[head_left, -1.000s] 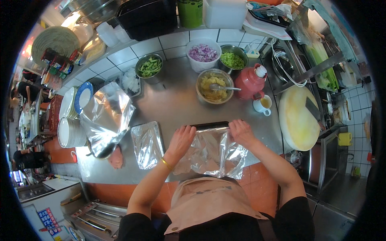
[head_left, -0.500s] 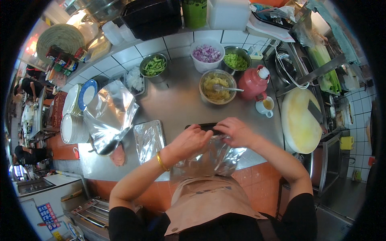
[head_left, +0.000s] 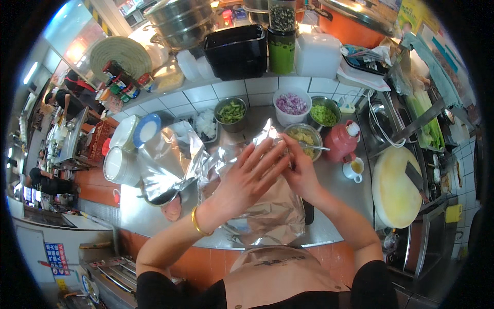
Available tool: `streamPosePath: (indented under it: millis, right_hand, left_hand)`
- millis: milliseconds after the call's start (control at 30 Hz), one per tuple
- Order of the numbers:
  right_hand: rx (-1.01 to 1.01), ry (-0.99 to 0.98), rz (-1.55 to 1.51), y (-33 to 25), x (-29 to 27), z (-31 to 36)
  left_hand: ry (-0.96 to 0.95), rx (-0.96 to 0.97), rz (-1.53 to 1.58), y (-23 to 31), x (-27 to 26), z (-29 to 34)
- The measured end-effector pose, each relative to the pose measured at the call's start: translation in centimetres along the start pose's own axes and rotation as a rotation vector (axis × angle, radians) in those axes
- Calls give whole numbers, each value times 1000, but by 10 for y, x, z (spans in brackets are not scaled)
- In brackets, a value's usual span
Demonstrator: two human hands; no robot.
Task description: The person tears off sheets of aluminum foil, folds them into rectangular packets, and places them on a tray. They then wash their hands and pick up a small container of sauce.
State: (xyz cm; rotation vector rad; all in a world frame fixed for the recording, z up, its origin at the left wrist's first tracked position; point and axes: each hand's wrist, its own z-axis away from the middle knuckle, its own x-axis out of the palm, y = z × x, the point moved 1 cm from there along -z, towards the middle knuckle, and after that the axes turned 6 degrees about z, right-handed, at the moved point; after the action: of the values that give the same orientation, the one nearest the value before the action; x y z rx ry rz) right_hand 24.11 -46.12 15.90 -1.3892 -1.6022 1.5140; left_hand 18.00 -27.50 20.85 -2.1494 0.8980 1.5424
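Note:
A large sheet of aluminium foil spreads over the steel counter in front of me, crumpled and raised at its far edge. A dark tray shows only as a strip beyond the foil's right side. My left hand is open over the foil, its fingers stretched out and a gold bangle on the wrist. My right hand is closed on the foil's far edge, its fingertips partly hidden. Left of these, another piece of foil covers a dark pan, with pale pink meat beside it.
Chopped red onion, chopped greens and a yellowish mash with a spoon stand beyond my hands. At right are a red jug, a white cup and a round board with a cleaver. Stacked plates stand left.
The foil has gone from hanging near my apron to lying wide across the counter. My left hand has opened out flat; both hands appear higher in the view, which has itself shifted.

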Motion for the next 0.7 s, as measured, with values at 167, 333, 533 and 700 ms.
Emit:
streamPosePath:
  millis: [167, 333, 533, 700]
  right_hand:
    - [24, 8, -116, -5, -8, -5]
    - [-13, -8, -28, -9, 5, -4]
    - [-93, -60, -107, -20, 43, -1]
    - [-42, -128, -155, -35, 43, 8]
  left_hand:
    - [2, -165, -297, -70, -30, 96]
    - [478, -638, -37, -79, -70, 117]
    - [198, 78, 37, -22, -45, 47]
    - [220, 98, 163, -37, -52, 32]
